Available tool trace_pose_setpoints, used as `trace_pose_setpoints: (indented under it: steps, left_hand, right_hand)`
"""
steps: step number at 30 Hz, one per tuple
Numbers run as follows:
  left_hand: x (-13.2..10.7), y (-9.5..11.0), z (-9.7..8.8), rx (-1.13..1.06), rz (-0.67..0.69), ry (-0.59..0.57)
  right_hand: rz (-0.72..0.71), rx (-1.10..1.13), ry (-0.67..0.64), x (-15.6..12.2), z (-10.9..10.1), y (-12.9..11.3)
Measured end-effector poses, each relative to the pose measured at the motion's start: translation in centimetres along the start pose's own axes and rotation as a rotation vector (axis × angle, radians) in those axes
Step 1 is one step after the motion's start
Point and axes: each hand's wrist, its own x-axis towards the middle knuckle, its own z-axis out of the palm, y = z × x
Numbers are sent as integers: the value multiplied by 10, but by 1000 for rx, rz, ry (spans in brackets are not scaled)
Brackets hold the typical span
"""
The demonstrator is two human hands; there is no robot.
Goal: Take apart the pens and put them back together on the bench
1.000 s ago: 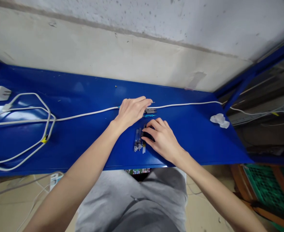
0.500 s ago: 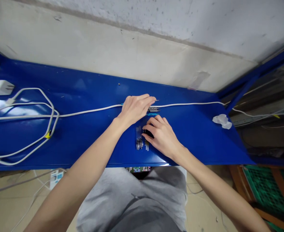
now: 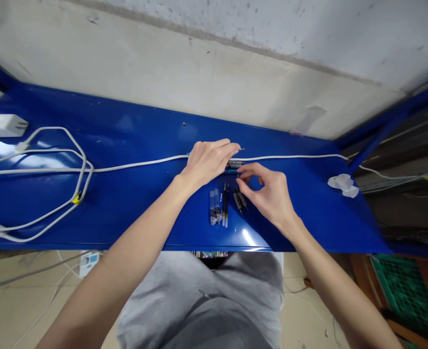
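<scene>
My left hand (image 3: 211,160) lies palm down with fingers together over the white cable. Most of what is under it is hidden, though a thin pointed tip shows past its fingertips and a blue bit at its other side. My right hand (image 3: 267,191) is closed in a pinch near the left fingertips; what it pinches is too small to name. Between the hands lie a grey pen part (image 3: 235,164) and a blue pen part (image 3: 231,171). Closer to me are clear plastic tubes (image 3: 214,206), dark pen refills (image 3: 225,208) and dark grey pen parts (image 3: 240,199).
A white cable (image 3: 137,165) crosses the blue shelf (image 3: 144,213), with loops at the left by a white plug adapter (image 3: 3,125). Crumpled white tissue (image 3: 343,185) lies at the right. A wall stands behind, and blue frame bars rise at both ends.
My right hand has moved right and slightly up from beside the tubes, uncovering the refills and dark grey pen parts. My left hand stays in place; the view has shifted slightly.
</scene>
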Motion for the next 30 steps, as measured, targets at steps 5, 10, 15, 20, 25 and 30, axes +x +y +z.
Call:
trace_pose_setpoints:
  steps: [5,10,15,20,25,30]
  left_hand:
    - [0,0,0,-4,4,1]
    - [-1,0,0,12,7,-13]
    - [-1,-5,-1,57,-37,8]
    - [-1,-4,0,27,-34,-12]
    - [-1,-1,0,34,-31,-18]
    - [-3,-1,2,46,-4,-37]
  right_hand:
    - [-23,-30,58,6,4,8]
    - [-34,91,138,37,9,20]
    - [33,471,135,65,19,39]
    - [95,660,192,59,27,58]
    - [142,679,114,50,30,60]
    - [177,693,129,51,29,56]
